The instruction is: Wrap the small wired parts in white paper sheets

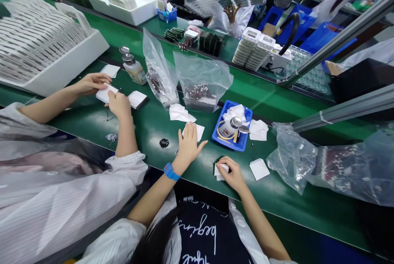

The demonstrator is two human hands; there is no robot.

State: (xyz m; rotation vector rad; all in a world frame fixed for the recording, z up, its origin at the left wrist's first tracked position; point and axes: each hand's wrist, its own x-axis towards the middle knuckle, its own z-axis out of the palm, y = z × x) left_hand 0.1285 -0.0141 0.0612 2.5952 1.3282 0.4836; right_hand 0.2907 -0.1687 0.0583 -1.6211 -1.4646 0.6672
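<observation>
My left hand (pixel 188 146), with a blue wristband, lies flat and open on the green table, its fingers resting on a white cloth wipe (pixel 197 131). My right hand (pixel 233 173) is closed around a small white flat piece (pixel 221 170) at the table's near edge. Another white square piece (pixel 259 169) lies just right of that hand. A small black round part (pixel 163 143) sits left of my left hand.
A blue tray (pixel 215 133) holds a dispenser bottle and wipes. Two clear bags of small parts (pixel 201 81) stand behind it; more bags (pixel 338 163) lie right. A co-worker's hands (pixel 107 96) handle white pieces at left, near a white rack bin (pixel 46 51).
</observation>
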